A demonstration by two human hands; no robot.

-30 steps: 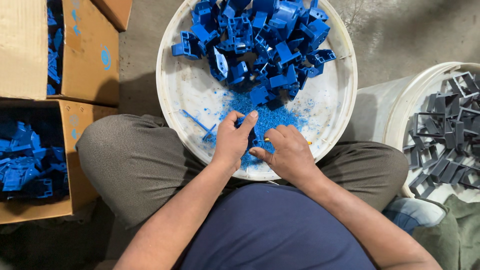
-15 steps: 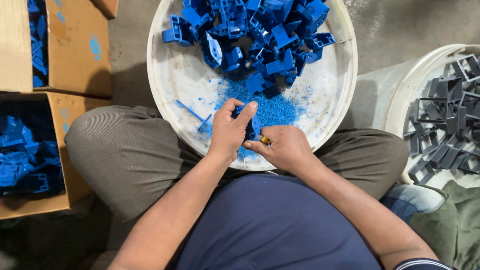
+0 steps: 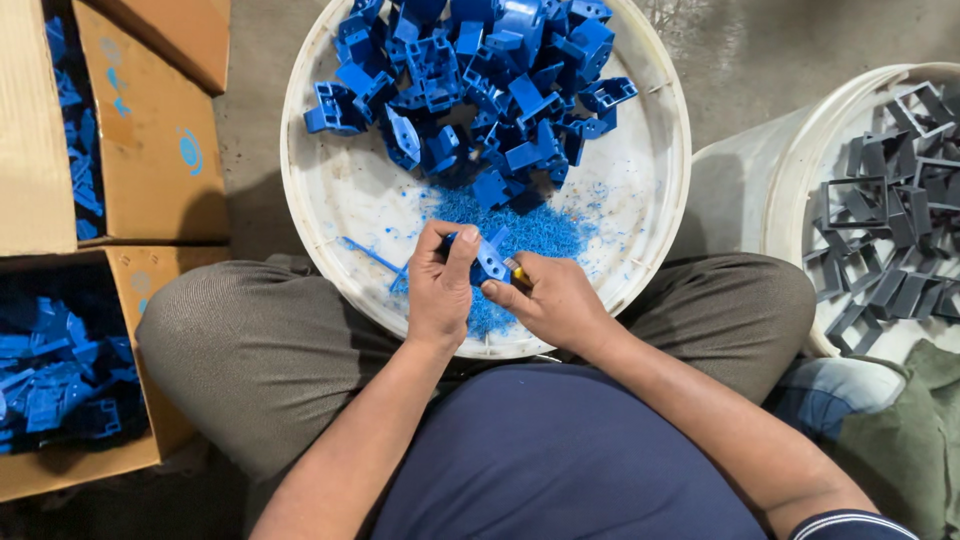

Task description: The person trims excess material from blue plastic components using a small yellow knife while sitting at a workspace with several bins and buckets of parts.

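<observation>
Left hand (image 3: 440,285) grip pinching a blue plastic part (image 3: 489,262), right hand (image 3: 548,300) grip clamped on a small tool (image 3: 517,272), blue pile (image 3: 470,80) at 12 o'clock in white tub (image 3: 330,190).

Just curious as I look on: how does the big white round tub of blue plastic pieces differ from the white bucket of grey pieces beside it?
The white round tub holds chunky blue plastic pieces plus blue shavings; the white bucket holds flat grey frame-shaped pieces, with no shavings visible. The tub sits at the person's lap, fully in view; the bucket stands to their right, cut off by the edge. Both are white and round.
</observation>
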